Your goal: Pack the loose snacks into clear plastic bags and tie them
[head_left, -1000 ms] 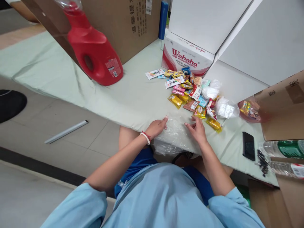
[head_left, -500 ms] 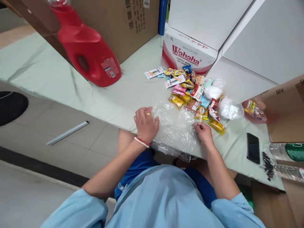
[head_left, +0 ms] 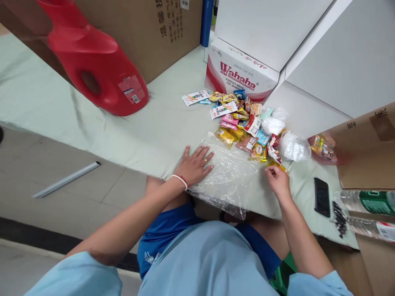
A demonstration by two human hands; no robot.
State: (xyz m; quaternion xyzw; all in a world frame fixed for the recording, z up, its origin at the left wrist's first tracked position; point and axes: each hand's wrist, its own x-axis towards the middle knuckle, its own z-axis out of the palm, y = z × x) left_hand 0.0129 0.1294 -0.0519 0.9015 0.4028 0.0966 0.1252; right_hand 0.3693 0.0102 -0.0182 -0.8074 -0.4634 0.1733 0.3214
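A clear plastic bag (head_left: 230, 172) lies flat at the near edge of the pale green table (head_left: 160, 131), partly hanging over it. My left hand (head_left: 194, 164) rests open on the bag's left side, fingers spread flat. My right hand (head_left: 277, 181) is at the bag's right edge, fingers curled in a pinch, touching the plastic beside a yellow snack packet (head_left: 277, 164). A pile of several small wrapped snacks (head_left: 243, 121) lies just beyond the bag.
A red jug (head_left: 98, 74) leans at the back left by a brown carton (head_left: 160, 33). A Wahaha box (head_left: 240, 76) and white boxes stand behind the snacks. Crumpled bags (head_left: 293, 144), a phone (head_left: 322, 191) and water bottles (head_left: 367, 201) are on the right.
My left hand went from a loose fist on the bag to lying flat with spread fingers. My right hand slid rightward along the bag's edge. The bag is smoothed out wider.
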